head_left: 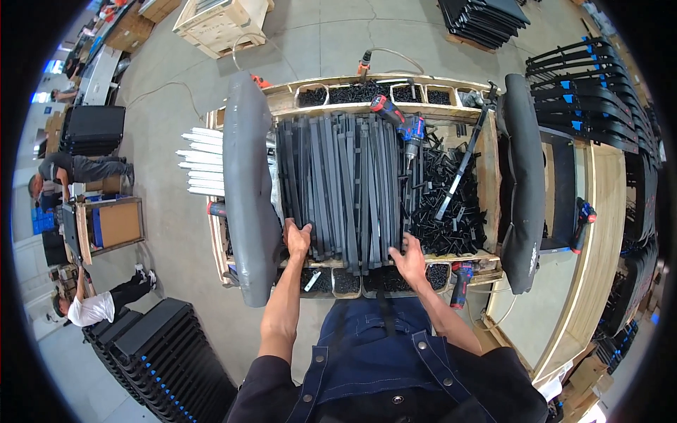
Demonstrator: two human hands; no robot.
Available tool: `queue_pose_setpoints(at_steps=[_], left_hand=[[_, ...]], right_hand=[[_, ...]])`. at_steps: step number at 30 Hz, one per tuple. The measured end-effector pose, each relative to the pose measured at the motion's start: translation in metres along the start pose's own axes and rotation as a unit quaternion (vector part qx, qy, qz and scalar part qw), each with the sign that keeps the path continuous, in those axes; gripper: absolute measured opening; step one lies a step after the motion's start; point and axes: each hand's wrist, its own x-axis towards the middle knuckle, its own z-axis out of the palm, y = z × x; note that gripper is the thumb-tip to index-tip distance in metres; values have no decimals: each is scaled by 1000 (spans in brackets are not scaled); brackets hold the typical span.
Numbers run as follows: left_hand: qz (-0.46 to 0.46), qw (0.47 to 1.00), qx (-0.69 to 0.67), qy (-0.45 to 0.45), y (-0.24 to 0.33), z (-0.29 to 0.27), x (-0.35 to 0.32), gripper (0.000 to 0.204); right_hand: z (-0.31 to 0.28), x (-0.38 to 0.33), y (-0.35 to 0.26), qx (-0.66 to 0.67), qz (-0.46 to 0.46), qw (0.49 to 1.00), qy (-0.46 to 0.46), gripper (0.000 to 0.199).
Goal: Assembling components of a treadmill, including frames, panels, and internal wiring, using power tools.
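Observation:
A broad layer of long black bars (345,183) lies lengthwise in a wooden crate in front of me, their near ends slightly uneven. My left hand (297,241) is at the near left side of the bars, thumb and forefinger apart; its other fingers are partly hidden. Beside the near right ends of the bars, my right hand (410,259) has its fingers spread and holds nothing. A blue and red cordless drill (405,130) rests at the far right end of the bars. To its right lies a heap of small black brackets (448,201).
Padded grey rolls flank the crate, one left (247,190) and one right (520,183). Bins of screws (345,281) line its near edge. A second drill (462,283) hangs near right. Stacked black panels (162,345) stand lower left. Two people work at the far left.

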Motion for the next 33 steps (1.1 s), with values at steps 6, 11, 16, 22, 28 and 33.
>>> queue_pose_setpoints(at_steps=[6,11,16,22,28,33], left_hand=[[1,995,9,-101,-7,-10,20,68],[-36,963,-234,-129,29,-22,-22,38],[76,976,-202,2,48,-12,-72,38],[64,983,-170,-34,65,22,-93,37],[63,996,-59,-25,68,39,-96,51],[-5,990,-5,-140,76,31,-86,57]], right_hand=[[24,40,5,-46,59,997,11,84],[8,56,3,-22,117,991,-67,79],[7,58,-9,-15,142,987,-70,72],[19,54,-3,-29,92,994,-42,72],[26,51,7,-54,58,997,-23,75],[24,50,-4,-61,85,994,-24,80]])
